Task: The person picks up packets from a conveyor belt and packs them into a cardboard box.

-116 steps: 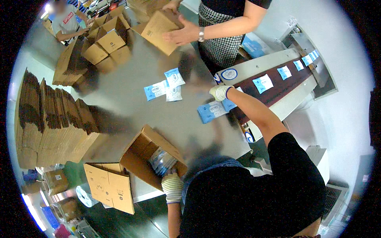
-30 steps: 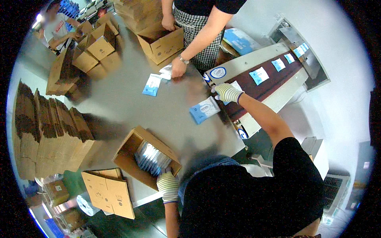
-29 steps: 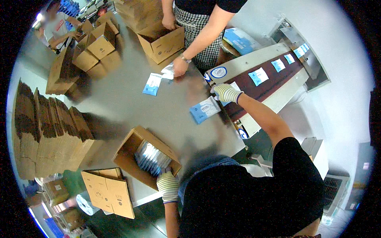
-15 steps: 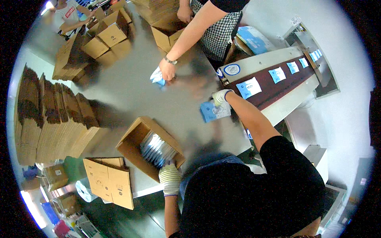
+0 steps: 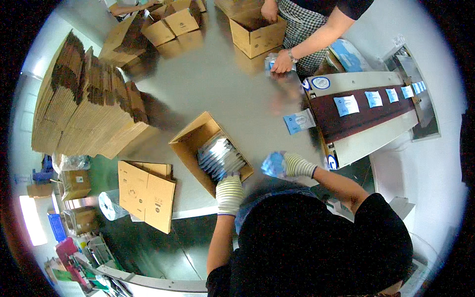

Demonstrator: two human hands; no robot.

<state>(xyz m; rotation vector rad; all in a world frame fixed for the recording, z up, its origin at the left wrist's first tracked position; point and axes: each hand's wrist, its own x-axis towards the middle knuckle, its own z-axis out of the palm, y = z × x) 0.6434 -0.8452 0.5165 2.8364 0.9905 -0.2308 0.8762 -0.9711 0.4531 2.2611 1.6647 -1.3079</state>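
An upright cardboard box (image 5: 189, 140) stands on the table in front of me, with a row of shiny blue-and-white pouches (image 5: 221, 157) leaning inside it. My left hand (image 5: 230, 194), in a striped white glove, reaches over the box's near edge. Its fingers stretch in against the near end of the row, their tips partly hidden. To the right of the box, my gloved right hand (image 5: 298, 166) is closed on a blue-and-white pouch (image 5: 273, 165), slightly blurred, above the table. Another flat pouch (image 5: 299, 122) lies on the table by the conveyor's end.
A conveyor (image 5: 368, 111) on the right carries several spaced pouches. Across the table, a co-worker's hand (image 5: 283, 61) is on pouches beside an open box (image 5: 260, 37). Stacked flat cardboard (image 5: 89, 106) stands at left; a folded carton (image 5: 147, 194) overhangs the table edge.
My right hand has drawn a pouch from the conveyor's end toward the box. Another pouch now lies at that end. The co-worker's hand has moved back beside their box. The view has shifted.
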